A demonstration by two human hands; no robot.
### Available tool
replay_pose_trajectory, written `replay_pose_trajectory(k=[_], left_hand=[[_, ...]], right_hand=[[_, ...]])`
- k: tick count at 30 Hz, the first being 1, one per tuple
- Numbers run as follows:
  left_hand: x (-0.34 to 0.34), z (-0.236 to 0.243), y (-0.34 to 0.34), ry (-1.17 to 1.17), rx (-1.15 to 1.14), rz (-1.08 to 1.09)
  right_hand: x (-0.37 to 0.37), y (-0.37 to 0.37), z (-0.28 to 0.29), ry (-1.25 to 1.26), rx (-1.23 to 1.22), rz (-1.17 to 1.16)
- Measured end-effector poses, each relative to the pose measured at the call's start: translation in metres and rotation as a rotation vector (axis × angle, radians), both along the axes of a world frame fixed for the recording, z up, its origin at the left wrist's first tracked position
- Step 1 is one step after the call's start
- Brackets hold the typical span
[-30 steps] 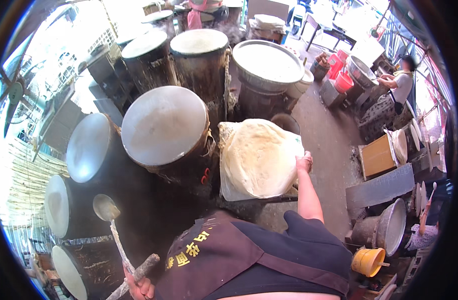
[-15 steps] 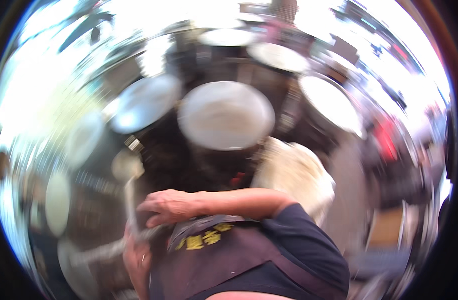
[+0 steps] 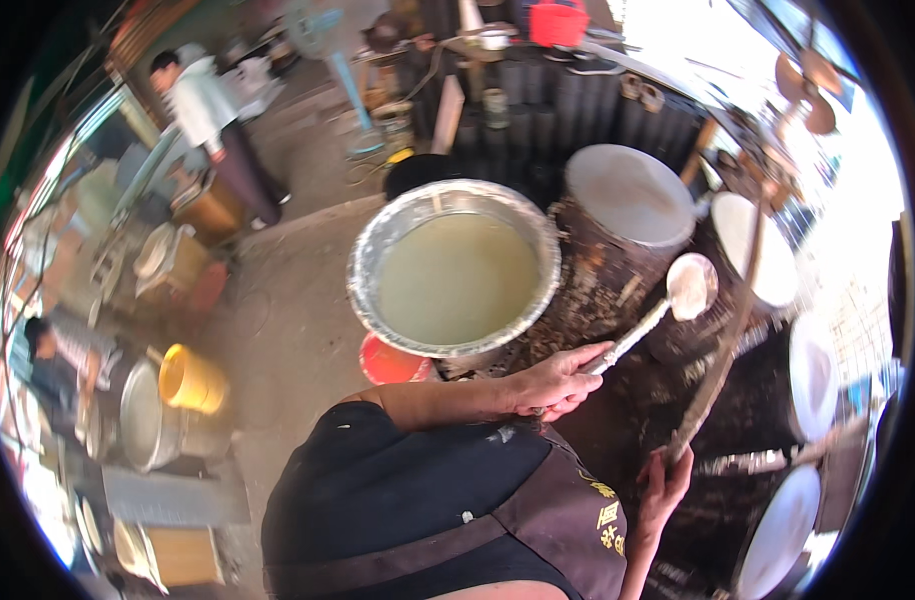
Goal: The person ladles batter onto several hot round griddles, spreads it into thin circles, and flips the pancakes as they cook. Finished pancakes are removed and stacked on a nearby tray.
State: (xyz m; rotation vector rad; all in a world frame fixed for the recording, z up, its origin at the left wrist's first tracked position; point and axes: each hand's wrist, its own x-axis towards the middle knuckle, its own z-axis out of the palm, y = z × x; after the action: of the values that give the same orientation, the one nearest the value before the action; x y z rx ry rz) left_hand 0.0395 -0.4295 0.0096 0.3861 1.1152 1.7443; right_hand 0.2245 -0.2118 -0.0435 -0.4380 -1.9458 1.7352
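My left hand point(image 3: 560, 384), reaching across from the left, grips the pale handle of a ladle point(image 3: 690, 287). The ladle's round, whitish bowl hangs over the dark drums at the right. Lower right, my right hand point(image 3: 666, 482) is closed round a long wooden pole point(image 3: 723, 360), which slants up and away; its far end is hard to make out. Beyond my left forearm stands a large metal basin point(image 3: 362, 265) with cloudy pale-green liquid in it. A red bucket point(image 3: 390, 362) sits partly hidden below the basin's near rim.
Several dark drums with pale round tops point(image 3: 633, 195) curve round the right side. At the left are a yellow bucket point(image 3: 195, 380), a standing person point(image 3: 200, 105) and another person point(image 3: 73, 355) bending. A blue standing fan point(image 3: 350, 95) and a red container point(image 3: 558, 22) are farther back.
The view has swung round sharply: the basin and floor now show where blurred drums were. The ladle has gone from picture left to right. My left shoulder now shows instead of my right.
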Motion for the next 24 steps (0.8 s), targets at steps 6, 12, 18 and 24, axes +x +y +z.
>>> replay_pose_trajectory(k=[6,12,18,24], left_hand=[[-0.043,-0.03,-0.086,1.053,-0.606,0.503],[-0.082,-0.125,-0.162,0.658,-1.261,0.357],[-0.067,-0.224,-0.182,0.758,-1.157,0.054],[-0.085,-0.208,-0.18,0.461,-1.086,0.088]], right_hand=[[-0.011,0.023,-0.023,-0.259,-0.116,0.018],[-0.052,0.01,-0.061,-0.13,0.051,0.175],[-0.096,0.006,-0.057,-0.211,0.369,0.312],[-0.11,-0.008,-0.062,-0.301,0.102,0.215]])
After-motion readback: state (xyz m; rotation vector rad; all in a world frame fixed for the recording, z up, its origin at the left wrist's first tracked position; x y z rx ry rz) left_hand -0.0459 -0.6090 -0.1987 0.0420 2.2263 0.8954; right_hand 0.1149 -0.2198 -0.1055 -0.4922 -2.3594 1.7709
